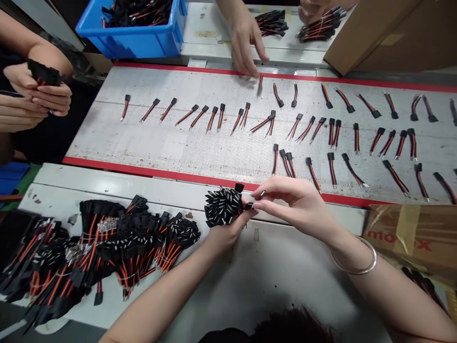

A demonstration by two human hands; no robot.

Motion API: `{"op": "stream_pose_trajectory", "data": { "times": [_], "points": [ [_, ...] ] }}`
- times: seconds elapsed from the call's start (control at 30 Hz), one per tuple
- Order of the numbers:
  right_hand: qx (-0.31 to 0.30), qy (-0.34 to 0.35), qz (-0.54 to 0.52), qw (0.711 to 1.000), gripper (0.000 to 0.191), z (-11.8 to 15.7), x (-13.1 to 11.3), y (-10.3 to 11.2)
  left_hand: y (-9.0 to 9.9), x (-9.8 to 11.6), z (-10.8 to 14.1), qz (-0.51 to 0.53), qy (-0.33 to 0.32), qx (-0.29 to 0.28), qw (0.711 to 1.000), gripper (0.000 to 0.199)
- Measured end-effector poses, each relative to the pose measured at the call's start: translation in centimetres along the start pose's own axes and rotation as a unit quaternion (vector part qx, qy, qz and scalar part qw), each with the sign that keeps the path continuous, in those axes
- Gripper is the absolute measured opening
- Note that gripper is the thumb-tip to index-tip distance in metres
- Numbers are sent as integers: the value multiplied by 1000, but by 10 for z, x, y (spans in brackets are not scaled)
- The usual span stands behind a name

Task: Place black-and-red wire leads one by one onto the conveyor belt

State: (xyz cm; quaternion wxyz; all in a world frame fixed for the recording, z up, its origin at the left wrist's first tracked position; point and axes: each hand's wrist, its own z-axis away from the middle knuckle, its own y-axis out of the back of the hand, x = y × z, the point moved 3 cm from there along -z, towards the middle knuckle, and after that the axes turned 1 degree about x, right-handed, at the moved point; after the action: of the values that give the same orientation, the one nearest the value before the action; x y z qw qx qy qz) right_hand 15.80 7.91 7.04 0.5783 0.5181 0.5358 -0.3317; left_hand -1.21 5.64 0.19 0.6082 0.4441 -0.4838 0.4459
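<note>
My left hand (228, 230) is wrapped round a bundle of short wire leads (223, 207) with black connector ends pointing up at me. Just right of the bundle, my right hand (298, 205) has its thumb and forefinger pinched on the black end of a wire lead (249, 206). The rest of that lead is hidden. Both hands are in front of the conveyor belt's near red edge (185, 179). On the near bench, left of my hands, lie tied bundles of red-and-black wire leads (132, 243).
Loose leads (332, 169) lie in rows along the belt (150, 143). Across it, a co-worker's hand (246, 45) reaches over the far edge, near a blue bin (139, 40) and a cardboard box (392, 38). Another person's hands (39, 93) hold leads at left. A carton (410, 233) stands at right.
</note>
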Motion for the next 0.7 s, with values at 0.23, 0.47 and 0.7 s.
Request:
{"op": "stream_pose_trajectory", "data": {
  "times": [0.23, 0.47, 0.7],
  "points": [
    [59, 83, 105, 989, 8, 4, -9, -4, 6, -22, 6, -41, -23, 10, 999, 19],
    [73, 72, 116, 988, 12, 4, -10, -8, 5, -14, 4, -34, -5, 0, 999, 25],
    [81, 55, 141, 985, 14, 6, -11, -12, 8, -18, 5, -4, -14, 21, 1000, 18]
  ]
}}
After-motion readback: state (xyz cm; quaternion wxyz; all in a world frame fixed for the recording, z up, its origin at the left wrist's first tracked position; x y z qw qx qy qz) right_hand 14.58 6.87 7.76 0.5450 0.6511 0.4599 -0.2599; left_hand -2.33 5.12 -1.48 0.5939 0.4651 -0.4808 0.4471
